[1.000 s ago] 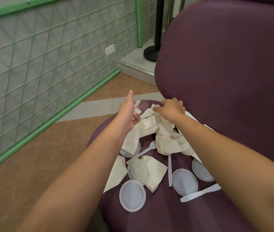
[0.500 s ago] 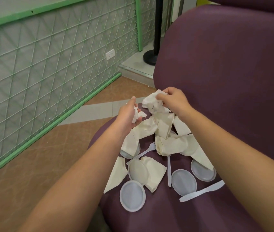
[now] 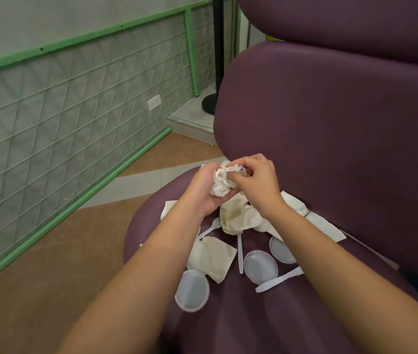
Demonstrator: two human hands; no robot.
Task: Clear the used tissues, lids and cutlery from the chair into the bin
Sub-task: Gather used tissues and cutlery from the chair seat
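Observation:
A crumpled white tissue wad [image 3: 222, 181] lies in the palm of my left hand [image 3: 202, 190], held above the purple chair seat [image 3: 241, 328]. My right hand [image 3: 256, 181] pinches the top of the same wad from the right. Below the hands, several cream tissues [image 3: 238, 218] lie on the seat. Round translucent lids [image 3: 192, 290] [image 3: 260, 267] sit nearer the front. A white plastic fork [image 3: 211, 228], a white knife [image 3: 240, 254] and a white spoon [image 3: 279, 279] lie among them. No bin is in view.
The chair's padded backrest [image 3: 330, 123] rises to the right. On the left are brown floor [image 3: 49, 251] and a green-framed mesh wall [image 3: 62, 111] with a socket [image 3: 154, 102]. A black pole base [image 3: 210, 103] stands behind the chair.
My right hand lifted a tissue off the pile and brought it to my left hand. Both hands now meet around one wad above the seat.

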